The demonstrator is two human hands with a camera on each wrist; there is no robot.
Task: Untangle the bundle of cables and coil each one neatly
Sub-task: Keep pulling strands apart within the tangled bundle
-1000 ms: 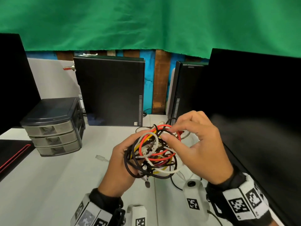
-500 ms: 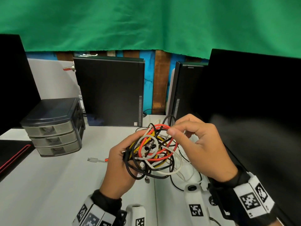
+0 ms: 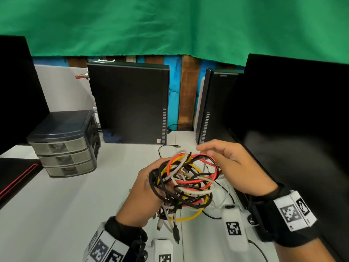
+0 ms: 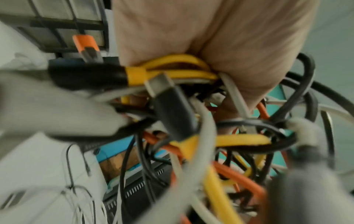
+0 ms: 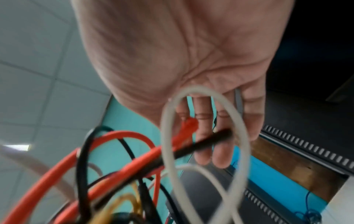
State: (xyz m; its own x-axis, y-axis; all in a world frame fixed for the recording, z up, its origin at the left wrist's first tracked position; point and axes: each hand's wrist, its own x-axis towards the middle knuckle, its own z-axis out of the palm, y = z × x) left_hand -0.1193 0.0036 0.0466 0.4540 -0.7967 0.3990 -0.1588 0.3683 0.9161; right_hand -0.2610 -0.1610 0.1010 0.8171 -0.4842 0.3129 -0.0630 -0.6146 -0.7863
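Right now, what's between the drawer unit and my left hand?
In the head view, only bare white tabletop lies between the drawer unit and the left hand.

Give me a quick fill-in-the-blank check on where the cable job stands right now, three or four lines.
1. The bundle of cables is gripped by the ____ hand.
2. The right hand has its fingers ____, gripping no cable.
3. The storage unit on the table has ____ drawers.
4. The cloth hanging behind is ____.

Missing words: left; open; three; green
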